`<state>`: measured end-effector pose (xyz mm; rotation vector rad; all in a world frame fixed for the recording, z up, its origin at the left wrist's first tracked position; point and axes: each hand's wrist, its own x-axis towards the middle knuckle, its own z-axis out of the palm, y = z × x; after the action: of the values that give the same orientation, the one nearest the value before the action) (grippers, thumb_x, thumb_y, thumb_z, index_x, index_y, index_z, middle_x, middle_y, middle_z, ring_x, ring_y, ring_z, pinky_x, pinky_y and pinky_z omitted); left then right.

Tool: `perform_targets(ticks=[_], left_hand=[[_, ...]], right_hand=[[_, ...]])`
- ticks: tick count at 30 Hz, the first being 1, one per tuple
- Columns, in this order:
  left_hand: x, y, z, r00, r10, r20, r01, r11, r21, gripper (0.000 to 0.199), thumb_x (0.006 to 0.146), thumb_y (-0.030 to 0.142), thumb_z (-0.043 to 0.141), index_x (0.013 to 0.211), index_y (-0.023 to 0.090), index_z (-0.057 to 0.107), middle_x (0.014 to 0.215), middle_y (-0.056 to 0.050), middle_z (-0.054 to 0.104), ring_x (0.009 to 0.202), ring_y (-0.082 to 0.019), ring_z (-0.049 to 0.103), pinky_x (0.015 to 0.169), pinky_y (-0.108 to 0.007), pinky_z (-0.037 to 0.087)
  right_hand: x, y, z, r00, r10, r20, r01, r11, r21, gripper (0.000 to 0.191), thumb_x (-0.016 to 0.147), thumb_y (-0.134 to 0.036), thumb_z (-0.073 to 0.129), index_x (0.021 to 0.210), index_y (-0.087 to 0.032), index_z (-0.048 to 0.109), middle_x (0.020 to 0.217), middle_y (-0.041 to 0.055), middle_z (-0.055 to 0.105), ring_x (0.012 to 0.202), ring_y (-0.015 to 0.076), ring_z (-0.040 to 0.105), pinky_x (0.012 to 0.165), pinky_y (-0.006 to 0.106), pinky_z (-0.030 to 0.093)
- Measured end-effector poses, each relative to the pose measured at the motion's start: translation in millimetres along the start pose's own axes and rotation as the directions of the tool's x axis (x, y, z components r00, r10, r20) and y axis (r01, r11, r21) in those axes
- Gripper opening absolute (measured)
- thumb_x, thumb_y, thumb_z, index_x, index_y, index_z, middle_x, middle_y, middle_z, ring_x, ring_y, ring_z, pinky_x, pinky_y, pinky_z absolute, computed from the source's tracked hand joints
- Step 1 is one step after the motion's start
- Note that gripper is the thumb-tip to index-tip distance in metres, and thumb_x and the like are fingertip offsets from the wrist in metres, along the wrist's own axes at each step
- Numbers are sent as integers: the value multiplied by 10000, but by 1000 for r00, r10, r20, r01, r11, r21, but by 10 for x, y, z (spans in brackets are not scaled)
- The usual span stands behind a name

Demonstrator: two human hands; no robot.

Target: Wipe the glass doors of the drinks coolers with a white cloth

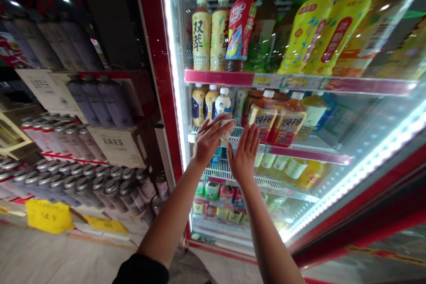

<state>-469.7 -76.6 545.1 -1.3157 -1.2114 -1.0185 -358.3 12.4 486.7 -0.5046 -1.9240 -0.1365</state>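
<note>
- One white cloth (228, 128) is seen, crumpled, at the left hand (208, 143), in front of the middle shelf of a red-framed fridge (149, 31)
- Visible part of cloth is pointed right, past the left fingertips and toward the right hand (244, 156); rest is covered by the fingers, so full long axis cannot be told
- Left fingers are stretched up and to the right, slightly parted, laid over the cloth; whether it is pinched or only pressed flat cannot be told
- Right fingers are held straight up, nearly together, thumb spread to the left; nothing is seen gripped
- Hands are set side by side, apart; one black sleeve (143, 269) is seen, on the left arm
- Top shelf, counted from left: two pale yellow bottles (201, 35), one red-labelled bottle (240, 26), two green-capped bottles (262, 37), two bright yellow bottles (305, 35); further right is blurred
- Middle shelf front: three small bottles (199, 108) above the left hand, two amber bottles (291, 122) above and right of the right hand
- Left of fridge: three purple containers (115, 102) are stood on a box, two yellow price cards (49, 216) are hung below
</note>
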Motion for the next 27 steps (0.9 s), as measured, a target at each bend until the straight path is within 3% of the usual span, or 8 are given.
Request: perform_targets(ticks=[5, 8, 14, 17, 20, 23, 27], left_hand=[[193, -118, 134, 984, -101, -148, 103, 995, 7, 736, 1057, -31, 399, 1652, 399, 446, 1507, 16, 716, 1498, -182, 589, 1326, -450, 435], [222, -96, 142, 991, -84, -105, 83, 996, -8, 720, 1065, -12, 433, 1655, 402, 437, 1511, 18, 714, 1510, -181, 575, 1338, -454, 424], [-21, -164, -175, 999, -29, 27, 30, 999, -13, 651, 1086, 59, 499, 1619, 432, 475, 1469, 34, 741, 1444, -177, 637, 1282, -443, 512], [-7, -267, -213, 991, -114, -69, 115, 993, 6, 683, 1078, 42, 485, 1597, 486, 486, 1454, 55, 745, 1436, -187, 644, 1295, -498, 508], [96, -316, -129, 972, -196, -132, 199, 980, 13, 773, 1058, -7, 437, 1618, 525, 438, 1506, 71, 706, 1485, -201, 600, 1323, -556, 473], [121, -291, -74, 987, -140, -84, 144, 989, 34, 813, 1053, -13, 429, 1677, 500, 332, 1542, 61, 680, 1508, -217, 573, 1315, -549, 487], [-32, -252, -205, 999, -40, 25, 39, 998, 55, 718, 1091, 57, 473, 1682, 445, 346, 1514, 45, 707, 1467, -191, 615, 1278, -454, 533]], right_hand=[[-15, 19, 39, 1000, -4, -22, 3, 997, -83, 888, 1127, -441, 397, 1733, -121, -169, 1849, 164, -91, 1720, 353, 29, 1336, 609, 308], [-17, 19, 55, 999, -16, -33, 13, 995, -103, 883, 1130, -452, 385, 1733, -112, -163, 1848, 163, -94, 1721, 347, 25, 1336, 595, 313], [-16, 37, 48, 999, -23, -35, 20, 996, -91, 889, 1129, -445, 407, 1738, -123, -156, 1851, 178, -40, 1719, 352, 62, 1333, 596, 318], [-14, 21, 14, 1000, -6, -9, 6, 997, -77, 902, 1124, -435, 414, 1731, -139, -184, 1852, 184, -31, 1715, 368, 82, 1329, 619, 315], [-11, -57, -40, 1000, 23, 10, -23, 999, -32, 907, 1118, -410, 414, 1725, -151, -208, 1852, 164, -79, 1717, 367, 60, 1333, 636, 299], [5, -203, -80, 999, 0, 39, -1, 1000, 22, 903, 1108, -362, 411, 1722, -163, -221, 1855, 155, -78, 1717, 367, 69, 1338, 643, 286], [59, -386, -34, 994, -90, 70, 85, 994, 68, 883, 1105, -345, 390, 1722, -163, -214, 1860, 159, -16, 1717, 346, 100, 1349, 618, 272]])
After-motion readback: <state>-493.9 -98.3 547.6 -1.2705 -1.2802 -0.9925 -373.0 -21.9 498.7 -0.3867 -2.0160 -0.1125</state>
